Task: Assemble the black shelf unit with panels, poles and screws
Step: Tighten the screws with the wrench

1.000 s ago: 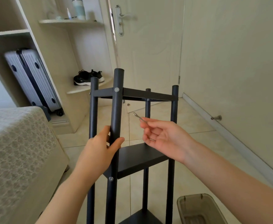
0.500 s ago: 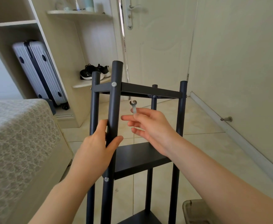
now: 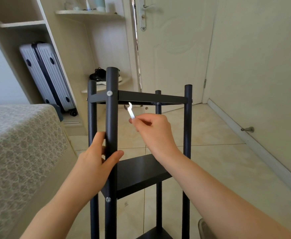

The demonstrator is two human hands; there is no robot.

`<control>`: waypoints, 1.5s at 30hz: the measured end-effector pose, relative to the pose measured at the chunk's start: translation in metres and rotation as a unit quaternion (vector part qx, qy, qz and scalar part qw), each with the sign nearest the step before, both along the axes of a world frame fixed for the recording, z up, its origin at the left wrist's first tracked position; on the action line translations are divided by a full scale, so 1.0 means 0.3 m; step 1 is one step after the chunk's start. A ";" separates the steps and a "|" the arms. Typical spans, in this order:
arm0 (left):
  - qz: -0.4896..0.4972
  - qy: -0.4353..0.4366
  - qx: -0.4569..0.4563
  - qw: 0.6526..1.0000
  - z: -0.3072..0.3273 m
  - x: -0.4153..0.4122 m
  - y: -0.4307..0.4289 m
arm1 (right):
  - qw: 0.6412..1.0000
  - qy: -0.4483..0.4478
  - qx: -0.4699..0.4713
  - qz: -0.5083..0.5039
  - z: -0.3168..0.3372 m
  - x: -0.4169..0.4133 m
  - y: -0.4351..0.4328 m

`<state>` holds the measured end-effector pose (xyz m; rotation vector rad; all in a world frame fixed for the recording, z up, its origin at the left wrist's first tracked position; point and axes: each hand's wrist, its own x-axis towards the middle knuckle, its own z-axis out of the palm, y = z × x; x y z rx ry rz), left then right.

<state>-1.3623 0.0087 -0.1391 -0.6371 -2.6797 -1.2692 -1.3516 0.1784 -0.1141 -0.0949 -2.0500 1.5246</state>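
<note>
The black shelf unit (image 3: pixel 151 98) stands upright on the tiled floor in front of me, with several poles and dark panels. My left hand (image 3: pixel 96 163) grips the nearest pole (image 3: pixel 111 118) at mid height, thumb on its right side. A silver screw (image 3: pixel 109 93) sits where that pole meets the top panel, and another screw (image 3: pixel 108 199) sits at the middle panel (image 3: pixel 141 171). My right hand (image 3: pixel 151 128) pinches a small silver wrench (image 3: pixel 130 110), its open jaw pointing up just below the top panel's front edge.
A bed (image 3: pixel 20 152) with a patterned cover lies at the left. A grey suitcase (image 3: pixel 46 75) leans in the wardrobe behind it, black shoes (image 3: pixel 98 75) rest on a low shelf, and a closed door (image 3: pixel 172 49) stands behind. A container's rim (image 3: pixel 202 228) shows at bottom right.
My right hand has risen and turned the wrench upright toward the top panel. My left hand keeps its grip on the pole. The view has tilted upward.
</note>
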 end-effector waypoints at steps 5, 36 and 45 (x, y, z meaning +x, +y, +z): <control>0.004 -0.011 0.014 1.000 -0.001 -0.002 -0.048 | 0.997 -0.025 0.071 0.026 -0.005 -0.025 -0.057; -0.029 -0.010 0.013 0.999 0.019 0.028 -0.028 | 0.993 0.072 0.088 0.038 0.032 -0.046 -0.057; -0.033 -0.006 0.002 0.999 0.022 0.029 -0.044 | 0.982 0.169 0.082 -0.028 -0.016 -0.090 -0.118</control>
